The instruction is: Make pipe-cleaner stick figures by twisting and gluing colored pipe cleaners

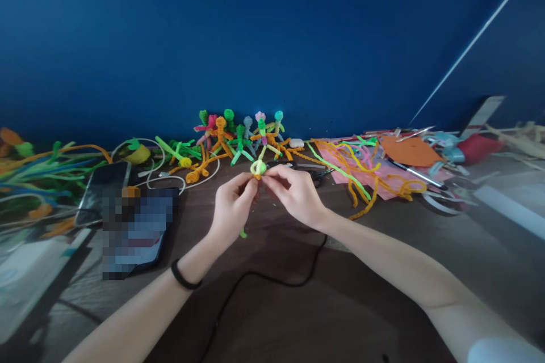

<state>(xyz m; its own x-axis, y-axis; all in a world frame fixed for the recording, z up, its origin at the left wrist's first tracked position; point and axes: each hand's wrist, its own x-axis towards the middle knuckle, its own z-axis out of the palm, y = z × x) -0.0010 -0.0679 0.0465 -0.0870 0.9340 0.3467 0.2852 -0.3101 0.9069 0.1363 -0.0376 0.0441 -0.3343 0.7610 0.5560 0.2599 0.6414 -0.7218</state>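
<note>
A small looped pipe-cleaner piece, yellow-green with some orange, is held between both hands near the middle of the view. My left hand pinches it from the left, and a green end shows below that hand. On the right side, the fingertips of my right hand close on the same piece. Just behind the hands stands a group of small pipe-cleaner figures in green, orange, pink and blue. The fingertips partly hide the held piece.
Two phones and a white cable lie left. Loose pipe cleaners spread far left. Pink paper, an orange sheet and scissors are right. A black cable crosses the table in front.
</note>
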